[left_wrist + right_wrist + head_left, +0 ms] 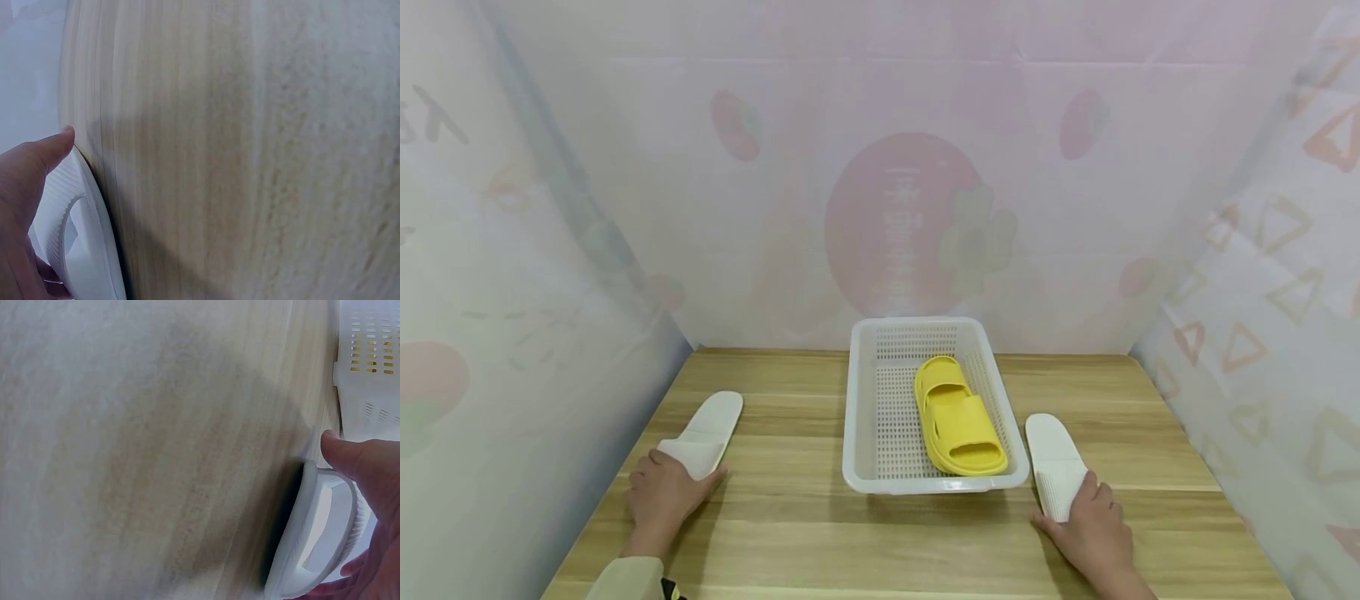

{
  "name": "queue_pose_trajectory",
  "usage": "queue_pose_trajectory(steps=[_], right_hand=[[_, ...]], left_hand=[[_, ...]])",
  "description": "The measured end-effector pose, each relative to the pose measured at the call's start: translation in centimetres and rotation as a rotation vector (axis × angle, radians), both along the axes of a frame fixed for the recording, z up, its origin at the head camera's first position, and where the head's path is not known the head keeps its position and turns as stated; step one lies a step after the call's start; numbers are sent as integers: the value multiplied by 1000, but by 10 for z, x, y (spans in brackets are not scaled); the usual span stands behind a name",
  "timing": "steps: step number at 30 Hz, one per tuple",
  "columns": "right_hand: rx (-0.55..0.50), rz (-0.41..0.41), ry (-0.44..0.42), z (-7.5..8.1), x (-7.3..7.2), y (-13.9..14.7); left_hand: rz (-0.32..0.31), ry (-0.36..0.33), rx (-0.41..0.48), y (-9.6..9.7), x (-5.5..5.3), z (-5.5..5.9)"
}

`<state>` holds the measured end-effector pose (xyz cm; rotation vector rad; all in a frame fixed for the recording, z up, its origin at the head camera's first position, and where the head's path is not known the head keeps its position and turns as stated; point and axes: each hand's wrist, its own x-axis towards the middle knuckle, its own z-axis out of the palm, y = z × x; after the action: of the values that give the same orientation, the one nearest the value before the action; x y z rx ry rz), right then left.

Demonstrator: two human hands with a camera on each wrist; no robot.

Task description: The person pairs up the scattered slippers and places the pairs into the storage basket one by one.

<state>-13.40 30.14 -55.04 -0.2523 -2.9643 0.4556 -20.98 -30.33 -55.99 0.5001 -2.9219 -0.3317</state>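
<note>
On the left of the table, my left hand [662, 493] grips a white slipper [713, 417] at its near end, thumb on one side and fingers on the other. The left wrist view shows the ribbed strap of this slipper [94, 250] beside the thumb. Over on the right, my right hand [1093, 529] holds a second white slipper [1054, 442] the same way, across its width. Its open end and ribbed strap [357, 519] show in the right wrist view. Both slippers' toes or heels nearest me are partly hidden by the hands.
A white perforated plastic basket [859, 417] stands between the hands. Inside, on its right side, lie yellow slippers [966, 425], one overlapping the other. Printed cloth walls [760, 208] border the wooden table [790, 533] at the back and both sides.
</note>
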Motion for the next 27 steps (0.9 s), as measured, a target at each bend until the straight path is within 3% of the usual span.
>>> queue_pose_trajectory(steps=[27], right_hand=[[-28,-3,-19,-3,0,-2]], left_hand=[[-56,112,-38,-4,1,-6]])
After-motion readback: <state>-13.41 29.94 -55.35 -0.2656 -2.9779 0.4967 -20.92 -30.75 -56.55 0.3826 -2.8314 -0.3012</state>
